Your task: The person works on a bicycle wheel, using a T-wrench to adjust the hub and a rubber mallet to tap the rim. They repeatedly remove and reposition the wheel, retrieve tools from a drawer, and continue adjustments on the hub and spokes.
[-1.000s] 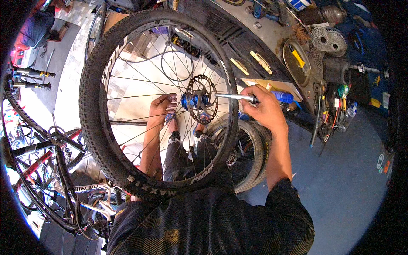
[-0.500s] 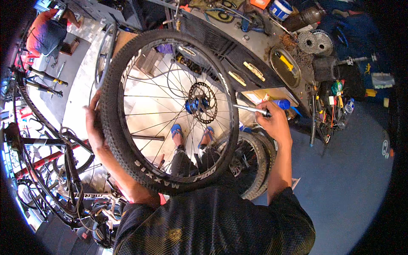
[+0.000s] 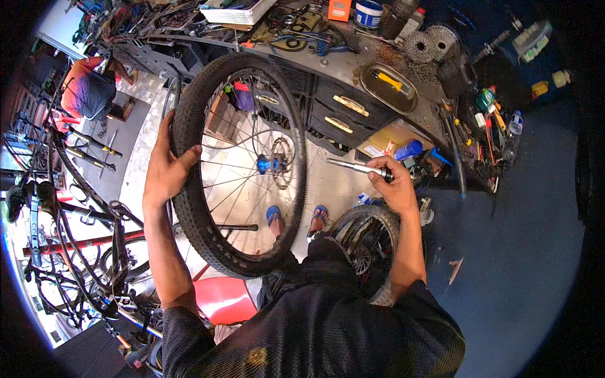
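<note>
Wheel [image 3: 266, 166] swung clear of rod [image 3: 348, 166]; left grip [image 3: 167, 175] clasps tyre edge [image 3: 188, 120], right grip [image 3: 392, 183] rod.

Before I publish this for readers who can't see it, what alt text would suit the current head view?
A person's left hand grips the left side of a bicycle wheel while the right hand holds a slim silver tool to its right, apart from it. Beyond is a cluttered workbench with an oval tray; bicycles crowd the left side.
</note>
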The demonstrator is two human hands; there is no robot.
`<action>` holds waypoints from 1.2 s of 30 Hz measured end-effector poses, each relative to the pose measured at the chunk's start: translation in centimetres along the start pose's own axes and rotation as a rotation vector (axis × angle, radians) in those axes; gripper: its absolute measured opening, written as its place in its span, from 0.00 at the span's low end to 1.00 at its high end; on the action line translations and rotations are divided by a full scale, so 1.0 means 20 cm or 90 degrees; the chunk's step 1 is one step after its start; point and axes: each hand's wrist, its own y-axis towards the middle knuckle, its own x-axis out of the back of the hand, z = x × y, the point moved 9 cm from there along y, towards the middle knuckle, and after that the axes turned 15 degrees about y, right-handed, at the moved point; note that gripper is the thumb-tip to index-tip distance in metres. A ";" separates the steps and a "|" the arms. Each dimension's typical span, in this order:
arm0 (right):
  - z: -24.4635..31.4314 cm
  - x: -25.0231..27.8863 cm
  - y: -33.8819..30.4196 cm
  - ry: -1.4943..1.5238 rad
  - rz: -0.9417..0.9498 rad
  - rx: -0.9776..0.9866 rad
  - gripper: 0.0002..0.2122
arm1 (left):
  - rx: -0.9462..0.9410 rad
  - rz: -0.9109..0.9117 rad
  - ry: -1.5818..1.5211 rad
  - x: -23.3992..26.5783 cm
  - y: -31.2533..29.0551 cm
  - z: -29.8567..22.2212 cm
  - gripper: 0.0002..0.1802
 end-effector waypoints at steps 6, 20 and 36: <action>-0.07 0.22 -0.13 0.007 -0.014 -0.003 0.09 | -0.021 0.030 0.259 -0.18 -0.18 -0.19 0.50; -0.06 0.36 -0.10 -0.069 -0.051 0.003 0.10 | -0.236 0.219 0.576 -0.90 0.12 0.74 0.51; 0.21 -0.45 0.93 -0.031 -0.077 -0.014 0.09 | -0.341 0.348 0.537 -1.35 1.13 1.29 0.41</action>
